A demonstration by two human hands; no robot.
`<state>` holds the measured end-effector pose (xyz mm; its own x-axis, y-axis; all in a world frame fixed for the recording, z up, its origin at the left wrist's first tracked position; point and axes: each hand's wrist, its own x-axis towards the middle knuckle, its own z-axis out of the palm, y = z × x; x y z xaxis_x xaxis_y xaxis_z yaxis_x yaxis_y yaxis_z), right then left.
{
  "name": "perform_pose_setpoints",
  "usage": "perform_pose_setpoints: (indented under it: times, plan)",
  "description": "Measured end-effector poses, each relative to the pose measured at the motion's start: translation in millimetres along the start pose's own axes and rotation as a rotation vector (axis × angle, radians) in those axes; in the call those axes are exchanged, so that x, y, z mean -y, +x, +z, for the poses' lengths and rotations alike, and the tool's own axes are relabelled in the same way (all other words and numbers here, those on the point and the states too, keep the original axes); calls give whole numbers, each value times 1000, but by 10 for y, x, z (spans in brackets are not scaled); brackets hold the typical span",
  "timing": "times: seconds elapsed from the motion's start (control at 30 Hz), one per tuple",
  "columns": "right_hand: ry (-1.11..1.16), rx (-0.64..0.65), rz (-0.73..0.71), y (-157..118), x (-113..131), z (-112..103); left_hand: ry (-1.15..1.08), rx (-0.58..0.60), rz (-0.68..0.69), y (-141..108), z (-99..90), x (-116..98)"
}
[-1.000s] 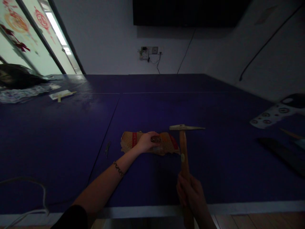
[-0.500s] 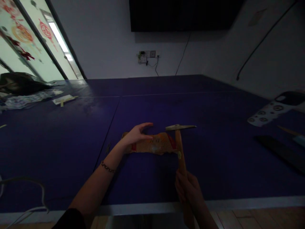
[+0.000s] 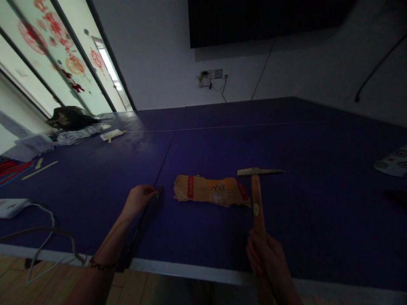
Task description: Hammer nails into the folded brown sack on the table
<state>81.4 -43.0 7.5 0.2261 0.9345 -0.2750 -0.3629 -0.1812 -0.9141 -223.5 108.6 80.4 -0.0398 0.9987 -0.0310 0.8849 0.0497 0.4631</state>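
Observation:
My right hand (image 3: 265, 252) is wrapped around the wooden handle of a hammer (image 3: 257, 199). Its narrow metal head lies crosswise at the top, above the purple table. Just left of the hammer lies a flattened, torn piece of brown cardboard (image 3: 206, 189) with red bands and dark marks. The handle is close to the cardboard's right end. My left hand (image 3: 140, 199) reaches to a small bunch of thin dark nails (image 3: 159, 193) left of the cardboard. Its fingertips are pinched together at the nails; whether one is between them I cannot make out.
A white power strip (image 3: 12, 207) with looping cables is at the left edge. Farther back are red and blue strips (image 3: 14, 169), a dark bag (image 3: 71, 117) and a small white packet (image 3: 112, 134). A patterned pale object (image 3: 394, 163) stands at the right.
My left hand has left its place over the cardboard and moved left to the nails, its spread fingers now pinched. The view has turned left; my right hand still grips the hammer.

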Motion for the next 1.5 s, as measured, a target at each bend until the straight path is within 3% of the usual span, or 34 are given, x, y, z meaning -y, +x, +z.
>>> perform_pose_setpoints:
  times: [0.1,0.23,0.4,0.57,0.8,1.0,1.17,1.33,1.5]
  plan:
    - [32,12,17,5,5,-4,33,31,-20,-9,184,115]
    - [39,19,21,21,1,-16,106,30,-54,36,286,132]
    - [46,33,25,27,-7,-14,191,32,-142,81,304,104]
    - [16,-16,42,9,3,-11,139,23,-134,101,308,170]
    - [11,39,46,18,-14,-51,133,57,-115,96,267,188]
    - [37,5,57,37,-23,-49,121,95,-166,130,272,173]
    - [35,-9,60,42,-19,-35,16,96,-187,159,287,227]
    - [8,-18,45,34,-17,-38,-122,11,-179,155,220,251]
    - [-35,9,28,32,-26,-50,-531,-53,-101,65,150,144]
